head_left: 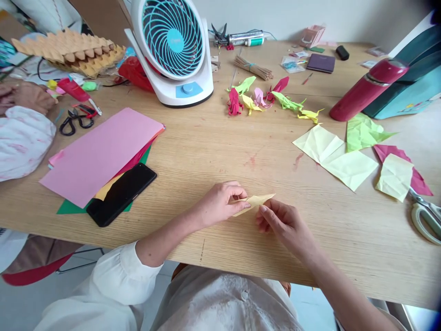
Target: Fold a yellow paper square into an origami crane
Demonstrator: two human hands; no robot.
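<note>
A small folded piece of pale yellow paper point(255, 201), narrowing to a point on its right, is held just above the table's front part. My left hand point(220, 204) is closed on its left end, thumb on the near side and fingers behind. At the lower right edge of the paper, my right hand point(280, 223) is closed in a pinch, its thumb tip against the edge and its other fingers curled beneath. Farther back lie several folded paper figures in green, yellow and pink, among them a yellow one point(310, 115).
Creased paper sheets point(336, 154) and scissors point(425, 216) lie right, near a red flask point(368, 89). To the left are a black phone point(121, 194), stacked coloured paper point(106, 151) and a glue gun point(77, 92) near another person's hand point(32, 96). A fan point(175, 50) stands behind.
</note>
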